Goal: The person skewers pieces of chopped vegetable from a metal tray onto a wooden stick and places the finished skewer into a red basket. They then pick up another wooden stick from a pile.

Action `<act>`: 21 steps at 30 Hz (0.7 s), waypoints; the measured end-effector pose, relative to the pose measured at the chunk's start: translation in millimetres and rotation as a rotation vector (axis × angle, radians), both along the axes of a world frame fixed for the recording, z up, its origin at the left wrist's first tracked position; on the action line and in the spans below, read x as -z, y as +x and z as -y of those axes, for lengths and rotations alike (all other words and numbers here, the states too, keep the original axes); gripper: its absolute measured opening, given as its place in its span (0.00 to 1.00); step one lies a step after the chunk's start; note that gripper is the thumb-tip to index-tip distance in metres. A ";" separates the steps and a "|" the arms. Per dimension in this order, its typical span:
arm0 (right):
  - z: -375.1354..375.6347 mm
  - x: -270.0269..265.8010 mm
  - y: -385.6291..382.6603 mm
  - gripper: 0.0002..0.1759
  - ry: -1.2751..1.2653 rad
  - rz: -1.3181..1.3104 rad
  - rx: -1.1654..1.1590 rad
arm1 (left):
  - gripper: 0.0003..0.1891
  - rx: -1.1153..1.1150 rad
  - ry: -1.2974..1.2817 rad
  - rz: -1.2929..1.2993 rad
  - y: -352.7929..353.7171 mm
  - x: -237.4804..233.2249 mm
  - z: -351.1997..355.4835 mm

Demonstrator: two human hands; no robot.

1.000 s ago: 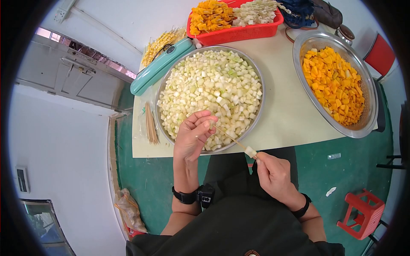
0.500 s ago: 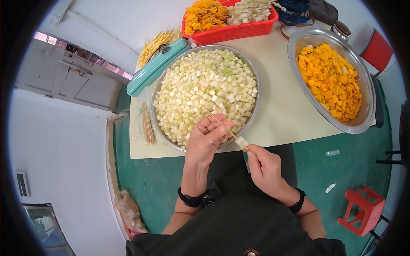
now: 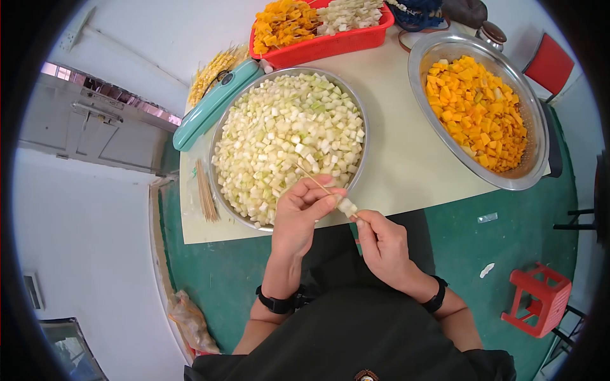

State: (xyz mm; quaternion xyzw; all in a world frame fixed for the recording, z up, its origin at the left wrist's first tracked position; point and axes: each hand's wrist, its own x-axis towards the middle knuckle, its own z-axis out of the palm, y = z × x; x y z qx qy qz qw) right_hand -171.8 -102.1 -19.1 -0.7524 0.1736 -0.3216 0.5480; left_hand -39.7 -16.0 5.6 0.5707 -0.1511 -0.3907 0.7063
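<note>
A thin wooden skewer [image 3: 311,176] slants over the near edge of a big metal bowl of pale cubes [image 3: 289,136]. Pale pieces [image 3: 347,206] are threaded near its lower end. My left hand [image 3: 303,206] pinches the skewer and touches the upper piece with its fingertips. Thumb and fingers of my right hand [image 3: 384,246] are closed on the skewer's lower end, just below the pieces. A bundle of bare skewers [image 3: 206,190] lies left of the bowl.
A metal basin of orange cubes [image 3: 480,114] stands at the table's right. Behind are a red basket [image 3: 324,46] with filled skewers and a teal device [image 3: 216,105]. A red stool [image 3: 539,298] stands on the green floor at right.
The pale pieces now sit against my left fingertips, with less bare skewer between. The whole view has shifted, so the table and bowls appear further left.
</note>
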 end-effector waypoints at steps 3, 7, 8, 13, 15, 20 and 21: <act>11.5 -0.2 -6.3 0.05 -0.021 -0.035 0.087 | 0.18 -0.215 0.038 0.275 3.2 -1.7 7.5; 32.2 2.6 -14.4 0.06 0.054 -0.074 0.247 | 0.13 -0.250 0.330 1.053 15.2 -6.6 11.6; 35.8 3.9 -17.5 0.06 0.060 -0.084 0.251 | 0.09 -0.223 0.366 1.230 13.7 -6.8 20.4; 36.2 1.4 -20.5 0.06 -0.011 -0.051 0.242 | 0.11 0.004 0.430 1.492 11.9 3.5 47.7; 36.3 1.7 -21.6 0.06 -0.016 -0.048 0.227 | 0.11 0.108 0.488 1.594 13.8 5.3 53.0; 37.4 4.8 -21.0 0.05 0.033 -0.030 0.190 | 0.11 0.170 0.533 1.606 16.8 7.2 61.4; 37.5 4.7 -21.0 0.05 0.036 -0.029 0.190 | 0.10 0.177 0.555 1.599 16.5 6.0 62.3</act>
